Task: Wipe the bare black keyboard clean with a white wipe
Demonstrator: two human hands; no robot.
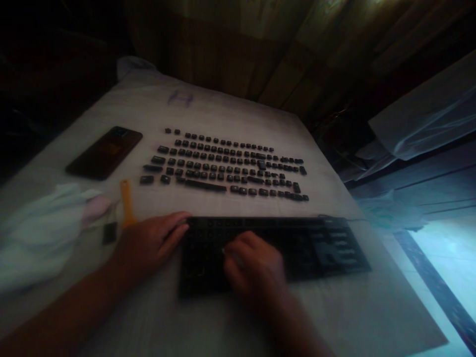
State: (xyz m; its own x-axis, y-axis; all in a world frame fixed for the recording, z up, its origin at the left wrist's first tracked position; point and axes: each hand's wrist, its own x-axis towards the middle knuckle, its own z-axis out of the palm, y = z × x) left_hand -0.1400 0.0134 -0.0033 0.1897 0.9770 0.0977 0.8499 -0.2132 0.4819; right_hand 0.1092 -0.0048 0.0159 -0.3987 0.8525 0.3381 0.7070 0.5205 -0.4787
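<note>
A black keyboard frame [327, 245] lies on the white cloth-covered table [238, 114] in front of me. My left hand [152, 243] rests flat at the frame's left end, fingers stretched out against its top-left corner. My right hand [253, 265] lies over the middle of the frame with fingers curled in a pinch; what they hold is too dark and blurred to make out. Several loose black keycaps [226, 166] are laid out in rows on the cloth beyond the frame.
A dark phone [104, 152] lies at the far left. An orange pry tool [127, 202] and a small black square piece [109, 233] sit near my left hand. A white cloth bundle [40, 233] is at the left edge. The table's right edge drops to a bright floor.
</note>
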